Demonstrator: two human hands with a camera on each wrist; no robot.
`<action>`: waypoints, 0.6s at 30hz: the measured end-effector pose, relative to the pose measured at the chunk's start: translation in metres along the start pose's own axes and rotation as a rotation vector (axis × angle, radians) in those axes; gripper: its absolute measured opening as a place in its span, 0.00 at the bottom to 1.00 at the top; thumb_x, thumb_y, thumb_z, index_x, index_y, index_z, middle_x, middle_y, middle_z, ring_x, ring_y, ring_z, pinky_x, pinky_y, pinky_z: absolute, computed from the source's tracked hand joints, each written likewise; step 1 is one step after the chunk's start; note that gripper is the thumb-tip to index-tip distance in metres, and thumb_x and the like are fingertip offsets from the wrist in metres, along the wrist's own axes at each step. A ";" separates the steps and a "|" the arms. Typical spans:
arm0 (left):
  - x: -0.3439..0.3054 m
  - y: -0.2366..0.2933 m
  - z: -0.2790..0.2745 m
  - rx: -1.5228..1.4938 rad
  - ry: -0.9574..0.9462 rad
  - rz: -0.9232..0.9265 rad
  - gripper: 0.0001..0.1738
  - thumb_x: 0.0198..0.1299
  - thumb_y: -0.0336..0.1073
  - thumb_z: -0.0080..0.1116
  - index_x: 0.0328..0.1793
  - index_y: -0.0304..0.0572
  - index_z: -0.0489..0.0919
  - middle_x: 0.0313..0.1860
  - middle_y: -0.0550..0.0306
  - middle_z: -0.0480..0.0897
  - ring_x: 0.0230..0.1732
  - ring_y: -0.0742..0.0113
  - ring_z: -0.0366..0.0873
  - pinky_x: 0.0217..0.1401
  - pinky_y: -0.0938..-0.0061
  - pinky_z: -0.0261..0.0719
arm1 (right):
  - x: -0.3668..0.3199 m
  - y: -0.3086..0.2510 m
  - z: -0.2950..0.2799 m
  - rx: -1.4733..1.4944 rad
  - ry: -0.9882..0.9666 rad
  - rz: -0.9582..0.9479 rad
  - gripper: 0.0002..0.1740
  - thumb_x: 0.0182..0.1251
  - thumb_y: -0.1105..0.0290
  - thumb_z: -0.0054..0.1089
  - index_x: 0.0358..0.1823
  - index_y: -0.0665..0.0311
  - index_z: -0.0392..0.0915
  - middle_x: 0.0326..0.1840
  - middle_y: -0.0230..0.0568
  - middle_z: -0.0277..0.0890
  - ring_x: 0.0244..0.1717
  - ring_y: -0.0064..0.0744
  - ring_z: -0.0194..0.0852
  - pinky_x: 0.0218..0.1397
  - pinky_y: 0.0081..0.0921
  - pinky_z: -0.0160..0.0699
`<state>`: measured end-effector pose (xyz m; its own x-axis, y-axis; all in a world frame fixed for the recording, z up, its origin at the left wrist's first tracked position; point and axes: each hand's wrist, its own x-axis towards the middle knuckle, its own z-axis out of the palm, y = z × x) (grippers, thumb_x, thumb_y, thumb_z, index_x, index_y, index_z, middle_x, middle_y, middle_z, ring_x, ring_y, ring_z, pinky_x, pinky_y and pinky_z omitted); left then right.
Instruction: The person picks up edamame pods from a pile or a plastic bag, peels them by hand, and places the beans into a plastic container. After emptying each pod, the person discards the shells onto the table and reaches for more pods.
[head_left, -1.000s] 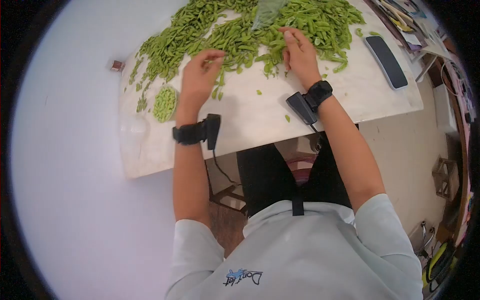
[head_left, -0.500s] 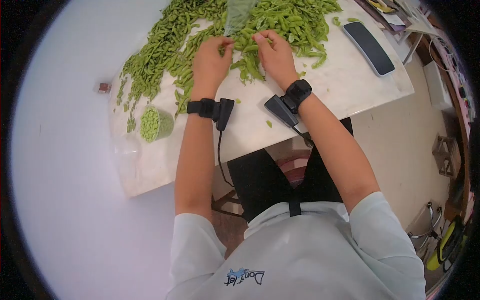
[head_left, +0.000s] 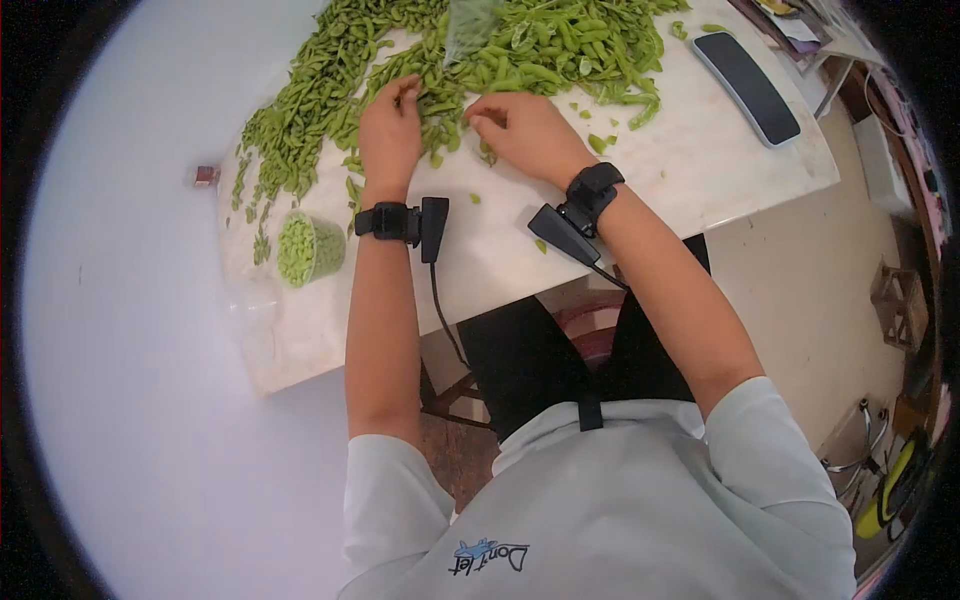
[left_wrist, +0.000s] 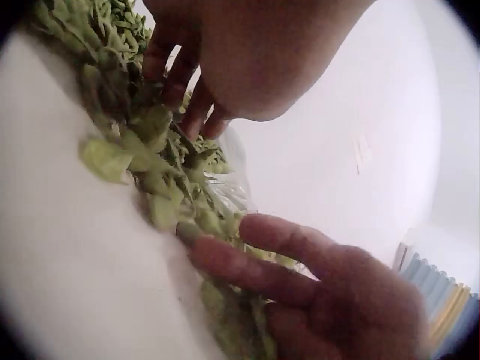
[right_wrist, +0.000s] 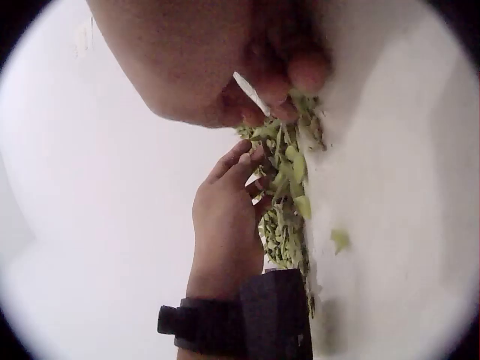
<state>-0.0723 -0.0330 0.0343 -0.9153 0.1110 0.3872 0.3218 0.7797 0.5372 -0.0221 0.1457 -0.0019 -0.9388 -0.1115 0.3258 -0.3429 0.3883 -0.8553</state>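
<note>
Head view: on pale table [head_left: 690, 190], big heap of green pods [head_left: 590, 45] along far side, plastic bag [head_left: 470, 30] lying on top, phone [head_left: 748, 90] to right. At near fringe of heap, left hand [head_left: 388, 135], tips among pods; just beside, right hand [head_left: 535, 135], bent over stray pods. Near left wrist, clear cup [head_left: 328, 250] of shelled beans [head_left: 297, 250]. Judging by looks: pods very light, springy, maybe slick if damp; beans easily bruised. Best taken across plump middle, thumb against finger, gentle pinch; thin ends likely to tear.

Left wrist view: left fingers spaced, loosely bent, tips down in pods; pinching or not, cannot tell. Right thumb and finger stretched out, apart, no pod seen between: reads as released. Yellow-green pod [left_wrist: 107, 161] jutting from heap edge, probably easy to take singly; tangled ones likely to drag neighbours.

Right wrist view: right fingertips over or against pods, contact unclear. Loose green scrap [right_wrist: 340, 240] apart on table; likely thin, limp, awkward to lift flat.
</note>
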 end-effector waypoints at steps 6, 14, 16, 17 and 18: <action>-0.003 -0.002 0.000 0.207 -0.035 0.038 0.12 0.58 0.37 0.57 0.47 0.46 0.81 0.37 0.55 0.84 0.36 0.57 0.80 0.39 0.68 0.75 | 0.006 0.010 -0.006 -0.088 0.277 0.075 0.15 0.62 0.65 0.52 0.45 0.63 0.80 0.34 0.43 0.82 0.33 0.35 0.81 0.39 0.29 0.78; -0.010 0.000 -0.007 -0.049 0.141 0.038 0.11 0.59 0.33 0.55 0.48 0.42 0.80 0.36 0.58 0.82 0.28 0.68 0.75 0.34 0.75 0.72 | 0.001 -0.013 -0.014 0.459 -0.343 0.140 0.15 0.63 0.66 0.53 0.46 0.68 0.78 0.33 0.36 0.81 0.27 0.23 0.77 0.36 0.20 0.77; -0.013 0.005 -0.011 -0.110 0.199 0.016 0.12 0.60 0.32 0.54 0.50 0.40 0.79 0.36 0.60 0.81 0.27 0.73 0.71 0.33 0.78 0.70 | 0.000 -0.009 -0.005 0.399 -0.481 0.136 0.16 0.63 0.66 0.53 0.47 0.68 0.78 0.34 0.36 0.81 0.30 0.22 0.77 0.37 0.19 0.77; -0.014 0.008 -0.013 -0.141 0.228 0.004 0.13 0.61 0.32 0.54 0.51 0.39 0.79 0.35 0.61 0.80 0.27 0.75 0.69 0.33 0.80 0.70 | 0.001 -0.004 -0.001 0.385 -0.408 0.125 0.16 0.63 0.66 0.54 0.48 0.68 0.78 0.35 0.36 0.81 0.31 0.22 0.77 0.38 0.19 0.77; -0.016 0.010 -0.015 -0.188 0.232 0.003 0.14 0.62 0.31 0.53 0.52 0.38 0.78 0.35 0.62 0.80 0.28 0.77 0.69 0.33 0.80 0.69 | 0.004 0.000 0.002 0.370 -0.335 0.114 0.17 0.63 0.66 0.54 0.49 0.68 0.78 0.36 0.37 0.81 0.32 0.22 0.77 0.39 0.20 0.77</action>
<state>-0.0506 -0.0357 0.0445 -0.8417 -0.0476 0.5378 0.3831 0.6492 0.6571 -0.0261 0.1435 -0.0007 -0.9085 -0.3979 0.1273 -0.1693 0.0720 -0.9829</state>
